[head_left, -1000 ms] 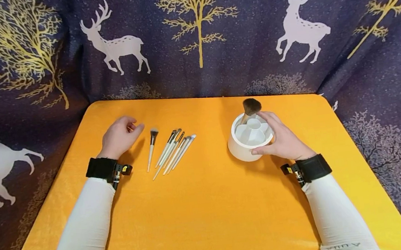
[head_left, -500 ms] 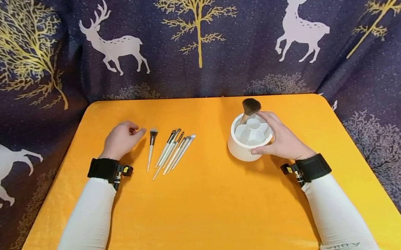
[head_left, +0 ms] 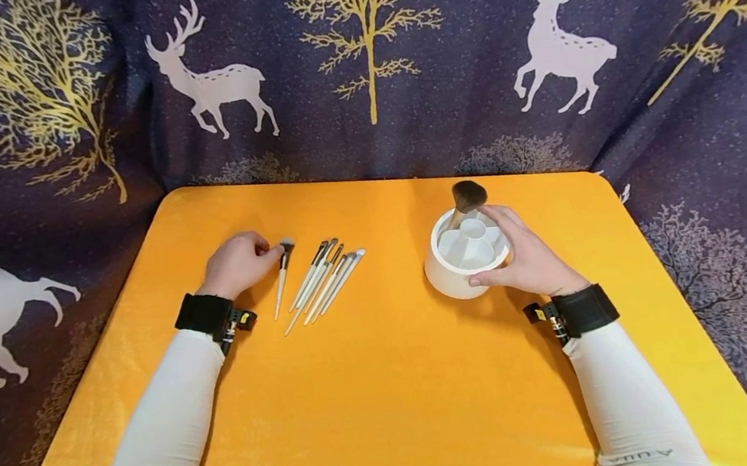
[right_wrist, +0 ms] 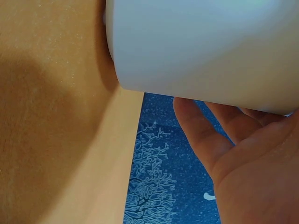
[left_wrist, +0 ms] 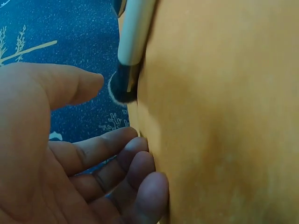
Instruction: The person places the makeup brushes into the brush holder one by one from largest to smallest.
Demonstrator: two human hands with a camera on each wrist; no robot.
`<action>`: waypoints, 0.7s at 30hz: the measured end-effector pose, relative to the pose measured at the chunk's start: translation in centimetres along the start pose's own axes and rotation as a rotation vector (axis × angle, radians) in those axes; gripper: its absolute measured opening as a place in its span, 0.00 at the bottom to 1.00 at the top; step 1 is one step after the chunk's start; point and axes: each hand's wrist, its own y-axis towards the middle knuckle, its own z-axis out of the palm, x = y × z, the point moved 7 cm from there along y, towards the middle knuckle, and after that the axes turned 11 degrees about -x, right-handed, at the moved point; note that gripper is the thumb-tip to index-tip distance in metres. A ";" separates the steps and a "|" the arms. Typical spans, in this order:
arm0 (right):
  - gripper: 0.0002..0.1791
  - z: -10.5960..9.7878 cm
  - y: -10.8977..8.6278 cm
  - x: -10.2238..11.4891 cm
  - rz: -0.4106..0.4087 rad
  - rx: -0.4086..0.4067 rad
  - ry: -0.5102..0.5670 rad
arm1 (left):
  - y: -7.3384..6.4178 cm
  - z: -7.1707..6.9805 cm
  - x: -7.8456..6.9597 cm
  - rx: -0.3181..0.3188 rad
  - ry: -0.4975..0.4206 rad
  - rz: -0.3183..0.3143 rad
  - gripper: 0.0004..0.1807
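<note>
My left hand (head_left: 235,266) is at the left of the table, fingers loosely bent. A makeup brush (head_left: 280,286) with a pale handle and dark head lies beside it, the thumb tip overlapping its bristles in the head view. In the left wrist view, the brush (left_wrist: 135,39) is near the gap between thumb and fingers, with nothing gripped. On the right, my right hand (head_left: 530,261) holds a round white brush holder (head_left: 451,278), thumb on its near side and fingers behind. A large fluffy brush (head_left: 469,196) leans in one of the holder's compartments.
Several slimmer makeup brushes (head_left: 324,285) lie slanted side by side, just right of the single brush. An orange cloth covers the table (head_left: 392,392). A dark curtain (head_left: 336,145) with deer and trees hangs behind its far edge.
My left hand has moved right and slightly nearer, from a gap beside the single brush to its bristle end. The right hand, holder and lying brushes stay in place.
</note>
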 end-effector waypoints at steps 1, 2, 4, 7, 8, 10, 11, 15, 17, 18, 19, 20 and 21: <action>0.70 0.0 0.0 0.1 0.000 -0.001 0.002 | 0.0 0.0 -0.1 0.000 0.007 0.002 0.23; 0.70 0.0 0.0 0.1 -0.001 -0.003 0.005 | 0.0 0.1 -0.1 0.001 0.013 0.001 0.22; 0.70 0.0 0.0 0.2 -0.001 -0.004 0.007 | 0.0 0.2 -0.3 0.007 0.017 -0.003 0.22; 0.70 0.0 0.0 0.2 -0.005 -0.006 0.007 | 0.0 0.4 -0.7 0.011 0.029 0.000 0.22; 0.70 0.0 0.0 0.1 -0.005 -0.008 0.007 | 0.0 0.4 -0.8 0.013 0.030 0.003 0.22; 0.70 0.0 0.0 0.0 -0.005 -0.009 0.009 | -0.1 0.5 -1.1 0.016 0.033 0.012 0.22; 0.70 0.0 0.0 0.0 -0.007 -0.008 0.010 | -0.1 0.6 -1.2 0.018 0.035 0.017 0.22; 0.70 0.0 0.0 0.0 -0.006 -0.012 0.009 | -0.1 0.9 -1.6 0.032 0.035 0.028 0.21; 0.70 0.0 0.0 0.1 -0.008 -0.013 0.008 | -0.1 1.0 -1.7 0.038 0.035 0.028 0.21; 0.70 0.0 0.0 0.1 -0.007 -0.014 0.008 | -0.1 1.1 -1.7 0.039 0.033 0.027 0.21; 0.70 0.0 0.0 0.2 -0.008 -0.013 0.008 | -0.1 1.2 -1.8 0.041 0.030 0.026 0.21; 0.70 -0.1 0.0 0.2 -0.005 -0.013 0.008 | -0.1 1.2 -1.8 0.044 0.028 0.026 0.21; 0.70 -0.1 0.0 0.2 -0.005 -0.013 0.008 | -0.1 1.3 -1.8 0.045 0.028 0.024 0.22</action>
